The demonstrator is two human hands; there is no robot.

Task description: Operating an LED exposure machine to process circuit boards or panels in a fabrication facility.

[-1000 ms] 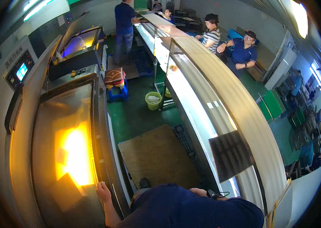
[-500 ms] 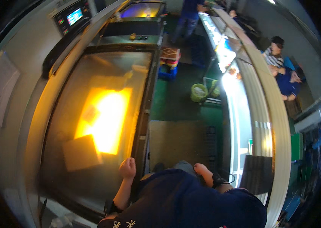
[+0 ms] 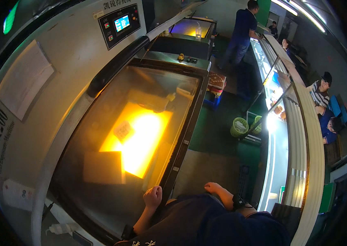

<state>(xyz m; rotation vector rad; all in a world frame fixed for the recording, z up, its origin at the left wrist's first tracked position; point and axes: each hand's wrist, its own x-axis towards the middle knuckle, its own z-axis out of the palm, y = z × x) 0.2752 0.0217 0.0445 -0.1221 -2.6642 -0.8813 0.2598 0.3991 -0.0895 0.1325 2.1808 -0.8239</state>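
My left hand [image 3: 153, 196] is closed in a fist by the near right edge of an exposure machine [image 3: 172, 172], and nothing shows in it. In front of my body, my right hand [image 3: 215, 188] is loosely curled, with nothing visible in the fingers. Under the machine's clear, hazy cover a bright yellow-lit panel [image 3: 146, 137] glows. A pale rectangular sheet [image 3: 103, 168] overlaps the panel's lower left corner, and a smaller squarish piece [image 3: 124, 131] lies on its left part. A dark padded bar [image 3: 118, 65] runs along the raised frame on the left.
A control box with a lit screen [image 3: 122, 23] is on the left wall. Beyond stands a second machine [image 3: 190, 28]. To the right runs a brightly lit bench [image 3: 278, 143], with several people near it. Green baskets [image 3: 239, 127] and a stacked stool [image 3: 214, 88] stand on the floor.
My view has swung left and up, so the scene sits farther right and lower. Both hands stay near my body, the left still in a fist.
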